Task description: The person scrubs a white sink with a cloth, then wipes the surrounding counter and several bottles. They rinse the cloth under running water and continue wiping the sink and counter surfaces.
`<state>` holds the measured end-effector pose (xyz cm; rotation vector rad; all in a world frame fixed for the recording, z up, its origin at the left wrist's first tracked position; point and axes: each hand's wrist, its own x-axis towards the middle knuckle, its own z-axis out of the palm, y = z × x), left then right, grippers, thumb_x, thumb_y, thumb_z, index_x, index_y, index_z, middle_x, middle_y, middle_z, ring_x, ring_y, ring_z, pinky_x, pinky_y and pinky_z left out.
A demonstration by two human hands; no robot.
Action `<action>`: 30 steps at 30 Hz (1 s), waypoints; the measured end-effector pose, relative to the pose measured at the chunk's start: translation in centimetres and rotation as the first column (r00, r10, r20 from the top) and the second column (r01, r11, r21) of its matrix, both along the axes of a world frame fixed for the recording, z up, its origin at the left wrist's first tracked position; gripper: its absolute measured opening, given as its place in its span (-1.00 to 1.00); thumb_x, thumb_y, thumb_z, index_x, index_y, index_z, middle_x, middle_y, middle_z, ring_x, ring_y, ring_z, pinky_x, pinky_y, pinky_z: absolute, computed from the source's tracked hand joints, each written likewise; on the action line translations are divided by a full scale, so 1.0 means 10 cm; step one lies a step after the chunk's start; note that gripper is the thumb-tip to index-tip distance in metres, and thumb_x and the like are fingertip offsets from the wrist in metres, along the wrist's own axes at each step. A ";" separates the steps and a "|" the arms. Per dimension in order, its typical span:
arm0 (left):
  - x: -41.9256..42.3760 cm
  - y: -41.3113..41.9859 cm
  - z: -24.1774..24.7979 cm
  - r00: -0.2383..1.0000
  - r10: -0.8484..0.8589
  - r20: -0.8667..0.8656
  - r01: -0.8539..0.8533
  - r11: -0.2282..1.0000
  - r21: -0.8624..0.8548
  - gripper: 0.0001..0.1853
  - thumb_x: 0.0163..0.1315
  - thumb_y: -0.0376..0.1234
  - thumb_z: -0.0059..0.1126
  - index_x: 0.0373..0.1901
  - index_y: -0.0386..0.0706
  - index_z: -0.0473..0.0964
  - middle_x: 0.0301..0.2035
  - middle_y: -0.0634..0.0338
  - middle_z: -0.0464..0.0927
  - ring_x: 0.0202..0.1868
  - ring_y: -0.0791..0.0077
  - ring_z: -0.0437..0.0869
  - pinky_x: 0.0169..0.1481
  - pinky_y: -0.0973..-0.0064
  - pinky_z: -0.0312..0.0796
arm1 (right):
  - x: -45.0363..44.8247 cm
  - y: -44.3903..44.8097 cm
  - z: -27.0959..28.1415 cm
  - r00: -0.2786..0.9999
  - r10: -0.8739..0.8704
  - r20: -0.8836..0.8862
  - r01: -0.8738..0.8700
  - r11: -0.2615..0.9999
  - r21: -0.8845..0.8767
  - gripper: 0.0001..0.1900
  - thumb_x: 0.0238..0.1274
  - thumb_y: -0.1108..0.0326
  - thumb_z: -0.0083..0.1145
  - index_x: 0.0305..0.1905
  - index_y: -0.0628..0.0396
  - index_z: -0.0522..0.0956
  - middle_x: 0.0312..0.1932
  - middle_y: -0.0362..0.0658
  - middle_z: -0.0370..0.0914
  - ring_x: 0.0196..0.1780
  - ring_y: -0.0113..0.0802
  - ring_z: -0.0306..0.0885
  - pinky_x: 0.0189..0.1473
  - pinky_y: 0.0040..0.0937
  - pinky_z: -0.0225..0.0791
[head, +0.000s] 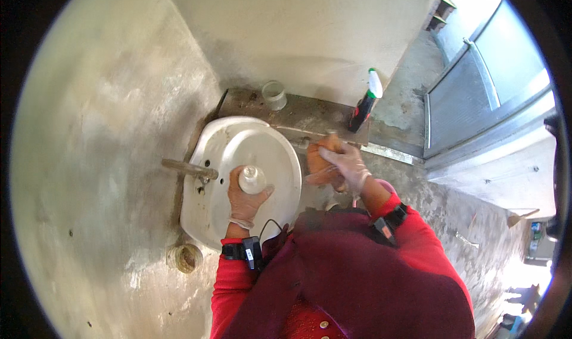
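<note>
My left hand [245, 200], in a thin clear glove, is wrapped around a pale, translucent bottle or jar [252, 180] held upright over the white washbasin [286, 160]. To the right of the basin, my right hand [346, 162], gloved the same way, grips an orange-brown cloth [319, 162], slightly blurred. A metal tap [190, 168] reaches from the wall over the basin's left rim. Whether the bottle touches the basin cannot be told.
On the ledge [313, 115] behind the basin stand a clear jar [274, 96] and a dark spray bottle with a white and green head [366, 100]. A round holder [184, 257] is at the wall below the basin. A door [473, 93] stands at the right.
</note>
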<state>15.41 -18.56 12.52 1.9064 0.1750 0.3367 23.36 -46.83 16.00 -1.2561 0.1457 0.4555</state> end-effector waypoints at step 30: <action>-0.08 0.84 -1.60 0.760 0.597 -0.257 -0.629 0.775 -0.061 -0.03 -0.30 -0.31 0.68 0.23 -0.26 0.30 0.02 0.07 0.59 0.01 0.24 0.65 0.16 0.31 0.50 | -0.32 -0.96 -0.28 0.967 -0.253 -0.033 0.234 0.932 -0.276 -0.62 0.26 0.21 0.35 0.08 0.18 0.60 -0.08 -0.21 0.64 -0.08 -0.38 0.62 0.00 -0.36 0.50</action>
